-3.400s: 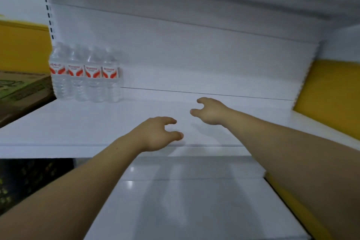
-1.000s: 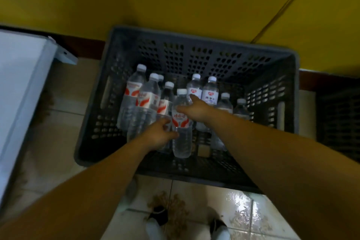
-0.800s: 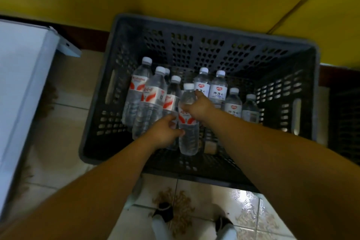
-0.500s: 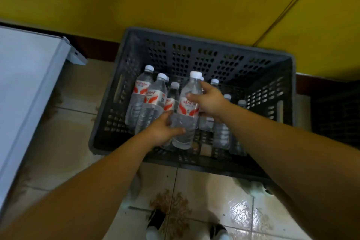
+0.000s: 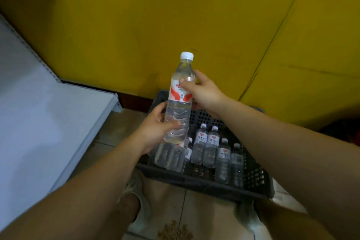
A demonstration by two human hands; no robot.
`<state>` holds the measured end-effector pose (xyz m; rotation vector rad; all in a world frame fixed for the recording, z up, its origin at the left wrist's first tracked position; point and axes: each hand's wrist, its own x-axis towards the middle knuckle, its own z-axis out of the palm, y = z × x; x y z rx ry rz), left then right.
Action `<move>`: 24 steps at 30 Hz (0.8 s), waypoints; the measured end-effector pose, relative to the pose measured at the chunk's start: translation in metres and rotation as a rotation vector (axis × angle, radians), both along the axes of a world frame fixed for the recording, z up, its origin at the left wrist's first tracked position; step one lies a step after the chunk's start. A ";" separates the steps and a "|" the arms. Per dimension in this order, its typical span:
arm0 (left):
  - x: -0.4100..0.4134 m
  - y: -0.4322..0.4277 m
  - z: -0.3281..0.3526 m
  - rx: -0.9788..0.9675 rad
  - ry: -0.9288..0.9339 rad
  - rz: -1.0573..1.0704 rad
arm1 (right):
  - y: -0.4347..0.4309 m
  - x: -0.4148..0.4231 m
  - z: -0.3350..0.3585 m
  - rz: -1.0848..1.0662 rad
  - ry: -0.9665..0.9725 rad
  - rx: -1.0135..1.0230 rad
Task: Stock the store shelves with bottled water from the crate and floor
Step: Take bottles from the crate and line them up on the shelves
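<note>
A clear water bottle (image 5: 180, 101) with a white cap and red-and-white label is held upright above the crate. My left hand (image 5: 155, 128) grips its lower body and my right hand (image 5: 202, 91) grips it at the label and shoulder. Below stands the dark plastic crate (image 5: 206, 183) on the tiled floor, with several more bottles (image 5: 212, 146) upright inside; some at the left are partly hidden behind my left hand.
A white shelf board (image 5: 42, 122) fills the left side, its front edge close to my left forearm. A yellow wall (image 5: 175, 15) stands behind the crate. My shoes (image 5: 136, 197) are on the tiles in front of the crate.
I turned from the shelf to the crate, gripped one bottle with both hands and lifted it up out of the crate. The view has tilted upward.
</note>
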<state>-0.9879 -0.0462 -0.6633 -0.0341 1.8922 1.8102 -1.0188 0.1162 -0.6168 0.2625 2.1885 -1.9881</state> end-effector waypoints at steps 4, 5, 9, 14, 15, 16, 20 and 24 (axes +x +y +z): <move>0.028 -0.035 0.074 0.006 0.118 0.078 | -0.036 0.026 0.087 0.114 0.171 0.065; 0.036 -0.043 0.093 -0.001 0.156 0.090 | -0.045 0.035 0.108 0.126 0.218 0.079; 0.073 -0.082 0.166 -0.018 0.289 0.135 | -0.089 0.074 0.184 0.136 0.344 0.130; 0.126 -0.135 0.233 -0.028 0.443 0.177 | -0.144 0.125 0.255 0.160 0.476 0.150; 0.137 -0.145 0.245 -0.038 0.468 0.187 | -0.155 0.134 0.268 0.174 0.488 0.151; 0.147 -0.154 0.255 -0.043 0.491 0.201 | -0.165 0.143 0.279 0.194 0.499 0.154; 0.184 -0.185 0.285 -0.040 0.559 0.298 | -0.201 0.172 0.315 0.291 0.551 0.194; 0.216 -0.206 0.304 -0.053 0.591 0.372 | -0.223 0.196 0.328 0.414 0.586 0.177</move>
